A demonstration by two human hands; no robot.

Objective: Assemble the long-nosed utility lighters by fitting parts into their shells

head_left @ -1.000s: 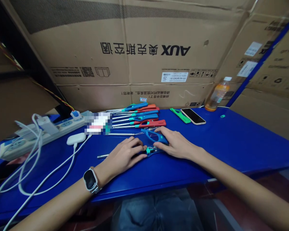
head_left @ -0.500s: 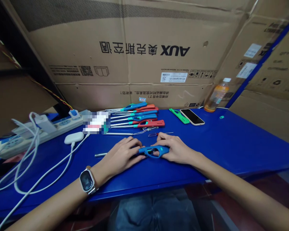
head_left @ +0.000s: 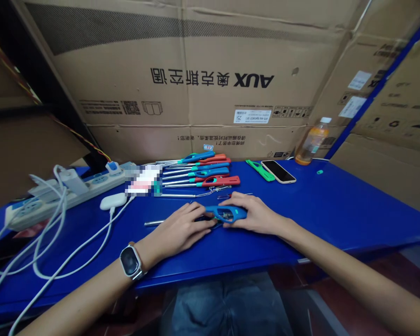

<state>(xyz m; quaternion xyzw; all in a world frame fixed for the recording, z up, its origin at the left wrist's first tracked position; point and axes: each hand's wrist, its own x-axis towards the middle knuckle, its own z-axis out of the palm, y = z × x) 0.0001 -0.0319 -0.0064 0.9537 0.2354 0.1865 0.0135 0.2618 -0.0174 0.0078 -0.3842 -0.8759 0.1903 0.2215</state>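
Between my two hands is a blue gas lighter handle (head_left: 240,213), its trigger opening showing small metal and green parts inside. My right hand (head_left: 259,214) is closed around the right end of the handle. At its left end, my left hand (head_left: 184,227) pinches with thumb and fingertips; the exact grip there is partly hidden. A silver lighter tube (head_left: 154,223) sticks out to the left from behind my left hand. Just beyond my right fingertips lies a small screwdriver (head_left: 224,197), partly covered. Farther back is a loose metal tube (head_left: 180,195) with thin wires.
Several red and blue lighters (head_left: 227,180) lie in a row at the back. Right of them are a green lighter shell (head_left: 261,170), a phone (head_left: 279,171) and a drink bottle (head_left: 312,142). A power strip (head_left: 101,182) and white cables (head_left: 91,237) occupy the left side.
The blue handle has tilted a little, and more of its inner parts show through the opening. My left fingers have shifted slightly at its left end. The whole view has moved slightly.
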